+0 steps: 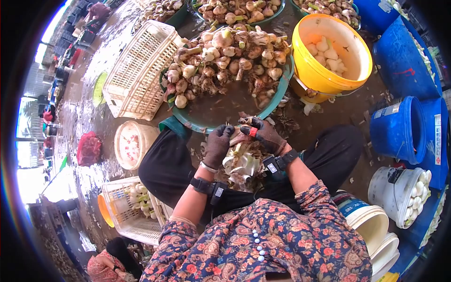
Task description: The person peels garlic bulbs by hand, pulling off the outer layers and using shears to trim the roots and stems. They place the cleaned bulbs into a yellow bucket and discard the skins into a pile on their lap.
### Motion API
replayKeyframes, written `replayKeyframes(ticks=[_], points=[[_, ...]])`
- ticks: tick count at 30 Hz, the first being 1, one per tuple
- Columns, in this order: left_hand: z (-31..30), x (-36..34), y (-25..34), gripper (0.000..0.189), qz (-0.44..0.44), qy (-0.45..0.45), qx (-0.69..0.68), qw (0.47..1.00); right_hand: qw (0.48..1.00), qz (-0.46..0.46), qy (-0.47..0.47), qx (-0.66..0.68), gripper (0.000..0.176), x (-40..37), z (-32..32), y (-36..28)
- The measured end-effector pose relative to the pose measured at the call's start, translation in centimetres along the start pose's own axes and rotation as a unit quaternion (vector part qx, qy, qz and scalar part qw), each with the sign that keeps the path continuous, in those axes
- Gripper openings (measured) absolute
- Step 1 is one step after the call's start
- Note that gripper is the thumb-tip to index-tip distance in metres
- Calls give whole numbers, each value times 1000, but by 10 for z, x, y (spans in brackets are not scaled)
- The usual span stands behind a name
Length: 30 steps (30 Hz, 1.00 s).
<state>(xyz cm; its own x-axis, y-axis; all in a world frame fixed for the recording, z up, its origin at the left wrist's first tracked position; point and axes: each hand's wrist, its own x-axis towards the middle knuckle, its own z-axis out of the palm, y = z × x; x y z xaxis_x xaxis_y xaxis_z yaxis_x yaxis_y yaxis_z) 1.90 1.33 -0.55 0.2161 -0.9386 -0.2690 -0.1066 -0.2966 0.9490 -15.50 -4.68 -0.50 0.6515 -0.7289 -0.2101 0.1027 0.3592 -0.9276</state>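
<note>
My left hand (219, 144), in a dark glove, is closed with its fingertips pinched at the near rim of a green basin (188, 123). Beside it my right hand (264, 134), gloved with a red band on one finger, is closed around a garlic bulb that is partly hidden. The skin of the bulb spans the small gap between the hands. Unpeeled garlic bulbs (221, 61) are heaped at the basin's far side. Below my hands, pale peeled skins (242, 164) lie in a pile between my legs.
A yellow bucket (324, 80) holding peeled bulbs stands right of the basin. White crates (141, 70) and a white bucket (135, 144) are at the left. Blue buckets (397, 129) and a white bucket of garlic (390, 192) line the right. Another person (108, 265) sits at lower left.
</note>
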Motion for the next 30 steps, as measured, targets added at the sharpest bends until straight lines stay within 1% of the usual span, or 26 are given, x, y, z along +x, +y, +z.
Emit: replayKeyframes(ticks=[1, 2, 4, 5, 6, 8, 9, 10, 11, 12, 14, 15, 16, 17, 18, 19, 20, 21, 22, 23, 24, 26, 27, 28, 29, 30], points=[[-2, 1, 4, 25, -48, -33, -29, 998, 1000, 16, 7, 8, 36, -1, 1, -4], [-3, -1, 7, 25, -49, -33, -29, 998, 1000, 17, 8, 8, 36, -1, 0, -3], [-4, -7, 20, 18, -30, -91, 130, 987, 999, 39, 26, 13, 33, 2, -1, 4], [-1, -9, 21, 19, -51, -79, 57, 994, 999, 39, 24, 14, 33, 4, -2, 10], [-2, -9, 17, 19, -52, -78, 58, 994, 999, 31, 12, 24, 32, 4, -3, 13], [-2, -6, 6, 22, -68, -45, -37, 996, 999, 22, 2, 34, 31, 5, -6, 19], [-5, -7, 14, 22, -117, -72, -72, 988, 998, -23, 5, 62, 30, 3, -3, 14], [-5, -10, 16, 22, -118, -72, -72, 988, 994, -69, 8, 90, 29, 2, -1, 10], [-4, -13, 17, 21, -170, -70, -150, 972, 986, -63, -3, 153, 32, 2, -3, 8], [-4, -16, 17, 21, -220, -67, -225, 947, 986, -63, -4, 154, 32, 3, -1, 7], [0, -17, 15, 18, -202, -42, -238, 949, 992, -24, 56, 106, 35, 5, 1, 4], [1, -14, 15, 17, -103, -4, -128, 986, 993, 21, 29, 113, 41, 7, -1, 4], [2, -14, 13, 16, -4, 35, -14, 999, 993, 22, 29, 113, 41, 5, -2, 5], [-4, -8, -1, 16, 73, 28, 132, 988, 1000, -8, 9, 10, 43, 2, -3, 7], [-4, -10, 1, 16, 73, 29, 132, 988, 995, -41, -14, -93, 45, 0, -2, 5], [-5, -10, 3, 16, 78, 15, 129, 989, 995, -43, -15, -93, 45, 1, -3, 4], [-7, -10, 5, 16, 81, 0, 126, 989, 999, -17, -33, -39, 46, 1, -3, 4], [-10, -11, 11, 18, 43, -31, 86, 995, 999, 8, -50, 16, 47, 0, -3, 2], [-11, -11, 16, 18, 44, -34, 88, 995, 995, 33, -66, 71, 48, -1, -2, 1], [-12, -12, 21, 20, -43, -38, -60, 997, 995, 32, -64, 71, 48, -3, -3, -1], [-12, -14, 27, 22, -129, -39, -208, 969, 992, 17, -69, 101, 49, -8, 2, -12], [-10, -20, 39, 26, -116, -35, -184, 975, 989, 4, -78, 128, 49, -10, 7, -15], [-8, -25, 42, 25, 56, -29, -20, 998, 986, -11, -69, 152, 49, -9, 9, -11], [-7, -27, 43, 24, 225, -23, 147, 963, 982, -27, -59, 178, 48, -9, 10, -9], [-10, -13, 3, 29, 66, -79, -116, 988, 982, -28, -59, 178, 48, -8, 9, -8], [-9, -17, 12, 29, 67, -81, -116, 988, 992, -85, -48, 75, 46, -7, 7, -8]])
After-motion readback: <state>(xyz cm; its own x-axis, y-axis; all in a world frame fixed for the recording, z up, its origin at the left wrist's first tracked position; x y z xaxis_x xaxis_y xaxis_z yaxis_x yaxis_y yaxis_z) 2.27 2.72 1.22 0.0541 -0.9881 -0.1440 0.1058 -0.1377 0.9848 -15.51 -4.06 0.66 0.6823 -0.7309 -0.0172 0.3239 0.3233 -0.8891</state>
